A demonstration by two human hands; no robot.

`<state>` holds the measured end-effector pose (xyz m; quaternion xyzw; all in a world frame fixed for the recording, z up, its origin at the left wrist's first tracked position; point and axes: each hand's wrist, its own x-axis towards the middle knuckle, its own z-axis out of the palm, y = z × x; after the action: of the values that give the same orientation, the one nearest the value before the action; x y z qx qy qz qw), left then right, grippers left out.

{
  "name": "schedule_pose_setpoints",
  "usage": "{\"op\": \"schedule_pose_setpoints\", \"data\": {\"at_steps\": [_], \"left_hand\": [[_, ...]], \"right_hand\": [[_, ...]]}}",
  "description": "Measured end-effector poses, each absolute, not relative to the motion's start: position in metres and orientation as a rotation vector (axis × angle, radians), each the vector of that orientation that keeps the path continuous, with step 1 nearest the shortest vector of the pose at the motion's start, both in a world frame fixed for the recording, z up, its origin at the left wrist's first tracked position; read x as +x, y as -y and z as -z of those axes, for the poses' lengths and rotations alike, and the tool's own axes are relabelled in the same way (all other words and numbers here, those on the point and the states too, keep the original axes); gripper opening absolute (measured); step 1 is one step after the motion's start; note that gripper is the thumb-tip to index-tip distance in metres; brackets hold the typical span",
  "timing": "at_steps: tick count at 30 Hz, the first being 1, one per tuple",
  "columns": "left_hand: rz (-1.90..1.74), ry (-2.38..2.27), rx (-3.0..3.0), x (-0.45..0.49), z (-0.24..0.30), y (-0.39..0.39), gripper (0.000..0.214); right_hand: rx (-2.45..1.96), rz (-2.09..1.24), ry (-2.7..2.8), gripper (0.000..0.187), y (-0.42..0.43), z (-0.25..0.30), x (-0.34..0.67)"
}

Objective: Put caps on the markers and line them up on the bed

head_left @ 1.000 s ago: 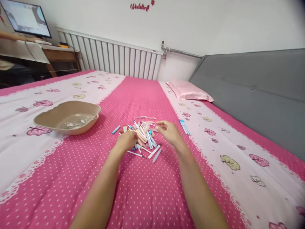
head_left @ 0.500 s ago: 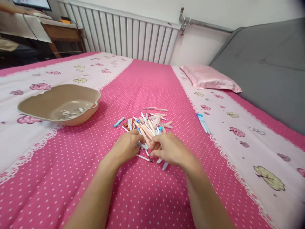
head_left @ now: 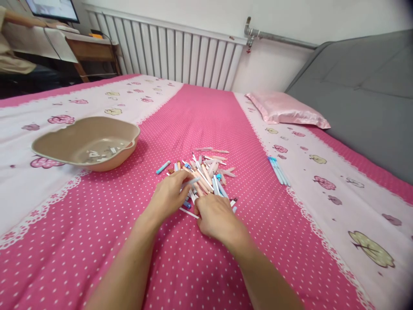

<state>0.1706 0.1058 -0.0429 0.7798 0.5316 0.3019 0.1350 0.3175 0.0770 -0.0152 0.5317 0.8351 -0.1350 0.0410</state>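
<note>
A loose pile of pens and pen parts (head_left: 206, 174), in peach, white, pale blue and pink, lies on the bedspread in front of me. My left hand (head_left: 171, 191) is at the pile's left side, its thumb and fingers closed on a pale translucent pen piece (head_left: 192, 181) that points to the right. At the near edge of the pile, my right hand (head_left: 214, 213) is turned back-up with its fingers curled under; whatever they grip is hidden. A white stick-like part (head_left: 189, 212) lies between the hands. A teal pen piece (head_left: 163, 167) rests apart on the left.
A beige basin (head_left: 77, 144) with small white pieces in it stands on the left. Several light-blue pens (head_left: 279, 171) lie together on the right. Farther back are a pink pillow (head_left: 285, 107), a radiator (head_left: 177, 51) and a person's arm (head_left: 29, 20) at a desk.
My right hand has turned palm-down and shifted slightly left over the near pens. My left hand has lifted a little, with a pale pen piece now showing in its fingers. The view has tilted slightly.
</note>
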Motion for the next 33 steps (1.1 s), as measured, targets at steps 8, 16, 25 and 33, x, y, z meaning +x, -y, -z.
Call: {"op": "schedule_pose_setpoints", "data": {"at_steps": [8,16,25,33], "left_hand": [[-1.705,-1.525,1.408,0.183,0.037,-0.105,0.019],[-1.605,-1.332,1.286,0.203,0.047,-0.103,0.020],[-1.458,-1.313,1.702,0.222,0.040,-0.088,0.018],[-1.440,-1.300,1.904,0.223,0.046,-0.088,0.012]], "right_hand": [[1.872,0.424,-2.629,0.013,-0.084,0.005,0.335],[2.226,1.064,-2.978,0.011,-0.099,-0.016,0.379],[2.243,1.651,-3.161,0.019,-0.093,-0.023,0.375],[2.233,1.346,-3.249,0.022,-0.091,-0.022,0.366]]}}
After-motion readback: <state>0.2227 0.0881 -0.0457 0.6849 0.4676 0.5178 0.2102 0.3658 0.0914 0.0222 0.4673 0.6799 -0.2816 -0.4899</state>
